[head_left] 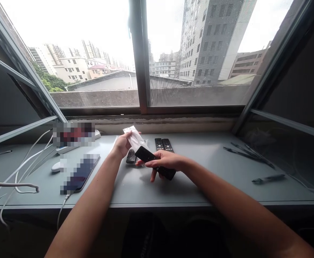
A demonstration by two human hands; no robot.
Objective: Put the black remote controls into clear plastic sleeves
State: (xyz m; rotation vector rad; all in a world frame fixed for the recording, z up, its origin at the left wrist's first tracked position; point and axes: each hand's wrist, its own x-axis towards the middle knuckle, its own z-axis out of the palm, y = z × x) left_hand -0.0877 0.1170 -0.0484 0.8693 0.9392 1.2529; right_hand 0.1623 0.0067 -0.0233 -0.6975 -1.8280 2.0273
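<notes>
My left hand [124,144] is closed around a clear plastic bag [134,136], its thumb on top near the bag's upper end. In my right hand [163,162] is a black remote control [145,154], gripped across its middle and slanting down to the right. The remote's upper end meets the lower end of the bag; I cannot tell whether it is partly inside. On the table just below the bag lies another dark remote [131,157], partly hidden. Behind my right hand, two black remotes [163,144] lie side by side, buttons up, their lower ends covered by the hand.
A phone [88,173] with a cable and a white rounded object [56,167] lie to the left, beside loose white cables [25,168] and a power strip [97,134]. At right are black cable-like strips [248,154] and a pen-like item [268,179]. A window frame [143,110] edges the table's back.
</notes>
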